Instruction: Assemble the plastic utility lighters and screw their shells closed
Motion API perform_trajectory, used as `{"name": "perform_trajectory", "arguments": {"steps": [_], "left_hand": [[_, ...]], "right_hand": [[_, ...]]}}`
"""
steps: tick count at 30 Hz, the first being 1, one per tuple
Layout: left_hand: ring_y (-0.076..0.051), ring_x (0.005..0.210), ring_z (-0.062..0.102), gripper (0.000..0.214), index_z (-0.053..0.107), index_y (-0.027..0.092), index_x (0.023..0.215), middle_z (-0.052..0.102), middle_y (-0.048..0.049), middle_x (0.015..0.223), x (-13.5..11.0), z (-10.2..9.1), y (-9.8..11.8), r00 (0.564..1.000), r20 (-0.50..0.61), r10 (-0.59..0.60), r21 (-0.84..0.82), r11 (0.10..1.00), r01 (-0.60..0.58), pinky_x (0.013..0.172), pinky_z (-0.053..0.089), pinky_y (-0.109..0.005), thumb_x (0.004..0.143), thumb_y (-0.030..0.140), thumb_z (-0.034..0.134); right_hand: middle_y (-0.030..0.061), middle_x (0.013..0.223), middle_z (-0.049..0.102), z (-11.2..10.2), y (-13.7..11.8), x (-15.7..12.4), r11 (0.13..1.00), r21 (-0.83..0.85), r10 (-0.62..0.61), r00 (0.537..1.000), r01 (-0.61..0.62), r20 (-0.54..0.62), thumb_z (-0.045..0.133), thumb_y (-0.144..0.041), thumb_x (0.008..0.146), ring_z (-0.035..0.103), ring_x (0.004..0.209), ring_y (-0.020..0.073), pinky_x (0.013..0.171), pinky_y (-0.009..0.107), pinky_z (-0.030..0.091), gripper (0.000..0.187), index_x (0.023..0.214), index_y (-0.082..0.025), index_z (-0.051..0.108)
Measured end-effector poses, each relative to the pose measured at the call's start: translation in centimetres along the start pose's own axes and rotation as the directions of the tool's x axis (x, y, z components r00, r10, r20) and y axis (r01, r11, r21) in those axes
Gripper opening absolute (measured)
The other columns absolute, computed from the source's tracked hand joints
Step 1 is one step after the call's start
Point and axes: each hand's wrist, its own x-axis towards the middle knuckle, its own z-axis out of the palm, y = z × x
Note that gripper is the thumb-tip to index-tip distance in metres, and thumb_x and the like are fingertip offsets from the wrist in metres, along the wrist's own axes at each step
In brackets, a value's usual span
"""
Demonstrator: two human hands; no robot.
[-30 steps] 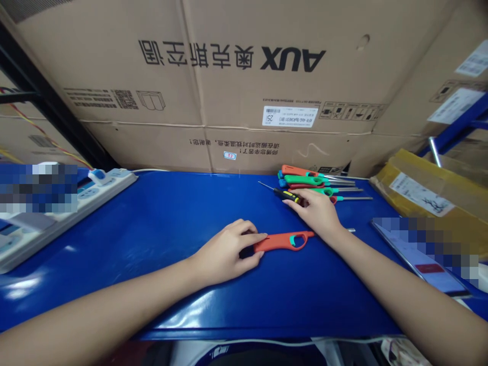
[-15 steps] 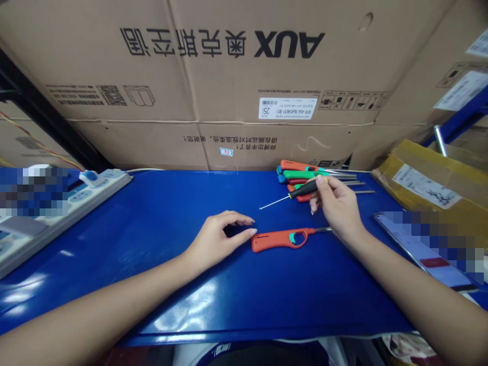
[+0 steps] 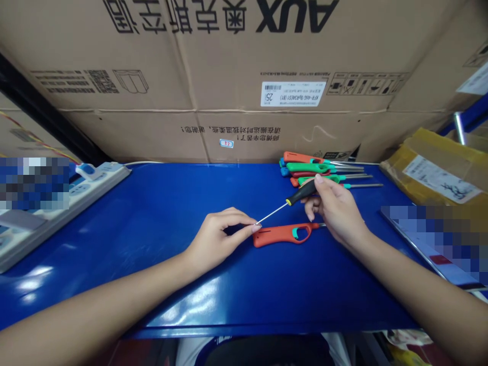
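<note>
My right hand point(image 3: 337, 208) grips a screwdriver point(image 3: 301, 193) by its black handle, with the thin shaft slanting down to the left. The screwdriver's tip meets the thumb and forefinger of my left hand point(image 3: 224, 231), which are pinched together; whatever lies between those fingertips is too small to make out. Just below the shaft, an orange-red long-nosed lighter point(image 3: 276, 235) with a green trigger lies flat on the blue table point(image 3: 183, 193). Its handle end is by my left fingertips, and its metal nozzle runs partly behind my right hand.
A pile of similar lighters point(image 3: 305, 168) in orange, green and blue lies at the back. A cardboard box point(image 3: 213, 66) walls off the rear. At left is a power strip point(image 3: 102, 178); at right are a yellow-taped package point(image 3: 400, 162) and a phone-like screen point(image 3: 417, 241).
The screwdriver's tip has moved down to my left fingertips, which have closed together. The head view has shifted slightly. The orange-red lighter stays on the table.
</note>
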Motion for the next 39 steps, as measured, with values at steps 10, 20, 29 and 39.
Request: {"name": "perform_trajectory", "arguments": {"steps": [10,20,29,39], "left_hand": [[-0.017,0.084,0.073,0.011,0.081,0.019,0.094,0.080,-0.0049,0.090,0.0,0.0,0.0,0.999,0.001,0.049,0.038,0.998,-0.050,0.079,0.057,-0.030,0.094,0.025,0.072],[-0.015,0.075,0.070,0.008,0.081,0.016,0.087,0.078,-0.0035,0.081,-0.3,-0.1,-0.3,0.996,-0.018,0.092,0.152,0.984,-0.088,0.071,0.054,-0.027,0.090,0.018,0.073],[-0.015,0.076,0.069,0.006,0.080,0.017,0.086,0.079,-0.0026,0.082,-0.5,-0.2,-0.4,0.987,-0.018,0.162,0.166,0.974,-0.156,0.072,0.054,-0.027,0.089,0.018,0.075],[-0.027,0.110,0.066,0.078,0.064,0.020,0.134,0.074,-0.0087,0.121,-0.2,-0.5,-0.3,0.989,0.120,0.086,0.251,0.961,-0.114,0.098,0.051,-0.045,0.069,0.053,0.091]], "right_hand": [[-0.0011,0.067,0.066,0.0,0.1,0.1,1.000,0.006,0.011,1.000,-0.011,0.012,0.067,-0.063,0.090,0.052,0.039,0.0077,0.042,0.024,0.040,0.044,0.082,-0.020,0.064],[-0.0027,0.075,0.065,0.4,-1.7,-0.5,0.940,-0.189,-0.276,0.959,0.284,0.066,0.062,-0.063,0.094,0.056,0.042,0.0081,0.043,0.025,0.047,0.040,0.092,-0.022,0.063],[0.0037,0.095,0.077,4.2,-7.1,-1.8,0.889,-0.111,-0.401,0.872,0.444,0.281,0.062,-0.040,0.100,0.069,0.054,0.0099,0.050,0.023,0.060,0.021,0.100,-0.020,0.068],[-0.0010,0.075,0.073,4.5,-4.9,-2.9,0.819,-0.123,-0.550,0.828,0.560,0.108,0.060,-0.040,0.102,0.062,0.042,0.0085,0.035,0.021,0.049,0.020,0.095,-0.025,0.070]]}}
